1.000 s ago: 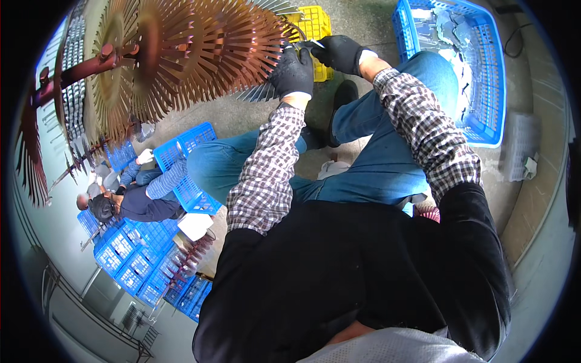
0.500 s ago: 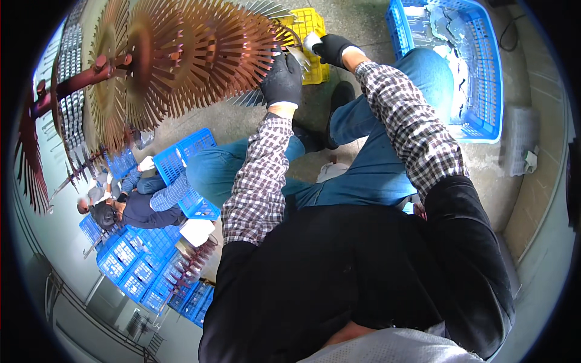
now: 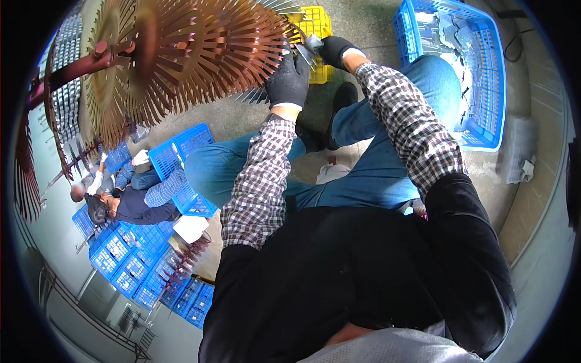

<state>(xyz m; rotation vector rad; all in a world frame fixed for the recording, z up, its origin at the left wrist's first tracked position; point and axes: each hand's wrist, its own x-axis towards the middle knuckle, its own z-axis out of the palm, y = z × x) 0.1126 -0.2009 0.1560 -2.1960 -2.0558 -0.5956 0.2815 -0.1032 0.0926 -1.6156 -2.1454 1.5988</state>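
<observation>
I have the right hand [image 3: 333, 52] pinched closed on a pale piece [image 3: 313, 43], which juts leftward, long axis unclear; the left hand [image 3: 288, 80], its hold hidden, is nearer the rack [image 3: 212, 54]. The yellow basket [image 3: 319, 21] lies beyond.

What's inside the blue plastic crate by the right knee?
Glossy grey-blue and white pieces show inside the blue plastic crate; their exact kind isn't clear. The jean-clad right knee covers its near-left part, hiding whatever lies there.
</observation>
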